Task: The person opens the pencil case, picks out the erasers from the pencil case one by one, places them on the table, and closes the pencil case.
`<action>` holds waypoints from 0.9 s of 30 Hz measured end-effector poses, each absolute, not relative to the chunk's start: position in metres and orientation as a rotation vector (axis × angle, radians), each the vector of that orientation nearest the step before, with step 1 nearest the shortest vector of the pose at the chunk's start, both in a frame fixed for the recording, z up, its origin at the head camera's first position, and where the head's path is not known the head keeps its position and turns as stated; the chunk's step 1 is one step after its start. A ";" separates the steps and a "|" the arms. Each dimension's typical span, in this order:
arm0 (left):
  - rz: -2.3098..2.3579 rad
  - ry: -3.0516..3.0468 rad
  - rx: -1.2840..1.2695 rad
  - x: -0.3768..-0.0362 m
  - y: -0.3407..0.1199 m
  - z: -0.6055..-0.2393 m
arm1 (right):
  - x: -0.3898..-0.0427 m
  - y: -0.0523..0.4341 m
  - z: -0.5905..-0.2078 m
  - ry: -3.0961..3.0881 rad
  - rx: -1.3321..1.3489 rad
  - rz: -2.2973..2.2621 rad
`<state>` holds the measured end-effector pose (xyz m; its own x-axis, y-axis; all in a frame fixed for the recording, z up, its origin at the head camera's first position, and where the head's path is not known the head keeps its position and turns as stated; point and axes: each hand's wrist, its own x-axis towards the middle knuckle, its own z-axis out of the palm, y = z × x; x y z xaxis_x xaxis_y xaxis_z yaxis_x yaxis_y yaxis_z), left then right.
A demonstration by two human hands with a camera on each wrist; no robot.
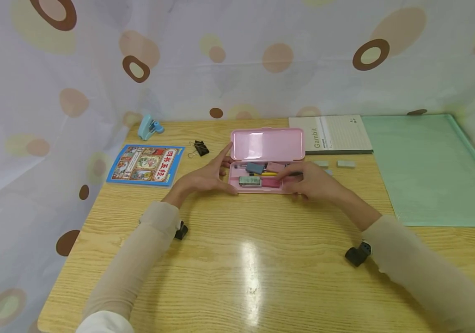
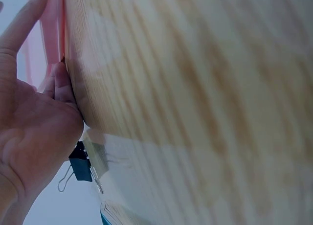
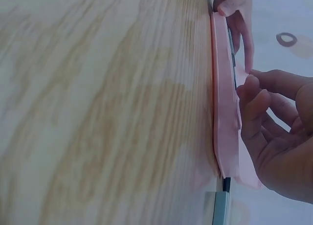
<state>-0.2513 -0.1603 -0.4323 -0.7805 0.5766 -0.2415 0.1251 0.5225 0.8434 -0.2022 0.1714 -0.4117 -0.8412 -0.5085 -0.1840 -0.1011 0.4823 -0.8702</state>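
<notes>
An open pink pencil case lies on the table, lid tilted back. In its tray are a blue-grey eraser, a pink eraser, a yellow pencil, a green patterned block and a dark pink piece. My left hand touches the case's left end with spread fingers, thumb at the front corner, index finger by the lid. Over the right end, my right hand reaches into the tray with bent fingers. A dark piece shows by its fingertips; whether they pinch it I cannot tell.
A black binder clip, a blue booklet and a light-blue hole punch lie to the left. Behind the case's right end is a notebook; small pale blocks sit before it. A green mat covers the right side.
</notes>
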 end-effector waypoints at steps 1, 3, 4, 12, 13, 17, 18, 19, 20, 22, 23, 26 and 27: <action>1.195 2.265 0.570 -0.251 -0.160 -0.432 | -0.202 0.169 -0.412 2.310 -0.514 -1.314; 1.194 2.266 0.567 -0.251 -0.160 -0.432 | -0.202 0.166 -0.412 2.304 -0.521 -1.302; 1.195 2.265 0.566 -0.251 -0.160 -0.432 | -0.202 0.165 -0.412 2.309 -0.525 -1.293; 1.199 2.264 0.559 -0.250 -0.160 -0.432 | -0.206 0.164 -0.409 2.456 -0.450 -1.276; 1.197 2.264 0.558 -0.250 -0.160 -0.432 | -0.207 0.165 -0.409 2.487 -0.430 -1.279; 1.195 2.262 0.561 -0.250 -0.160 -0.431 | -0.215 0.167 -0.412 2.525 -0.345 -1.332; 1.194 2.262 0.563 -0.250 -0.160 -0.431 | -0.217 0.168 -0.413 2.522 -0.329 -1.342; 1.192 2.263 0.563 -0.250 -0.160 -0.431 | -0.218 0.168 -0.414 2.514 -0.313 -1.349; 1.191 2.264 0.563 -0.251 -0.160 -0.431 | -0.220 0.169 -0.414 2.509 -0.307 -1.349; 1.186 2.266 0.562 -0.251 -0.160 -0.432 | -0.222 0.168 -0.415 2.519 -0.308 -1.326; 1.185 2.265 0.562 -0.251 -0.160 -0.432 | -0.223 0.167 -0.416 2.530 -0.315 -1.312; 1.186 2.265 0.565 -0.252 -0.161 -0.433 | -0.226 0.164 -0.417 2.583 -0.335 -1.261; 1.187 2.265 0.567 -0.252 -0.161 -0.433 | -0.227 0.162 -0.417 2.608 -0.347 -1.242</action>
<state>-0.2517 -0.1606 -0.4328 -0.7790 0.5755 -0.2487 0.1232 0.5294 0.8394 -0.2272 0.1618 -0.4171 -0.9452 -0.3089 -0.1060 -0.1125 0.6127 -0.7823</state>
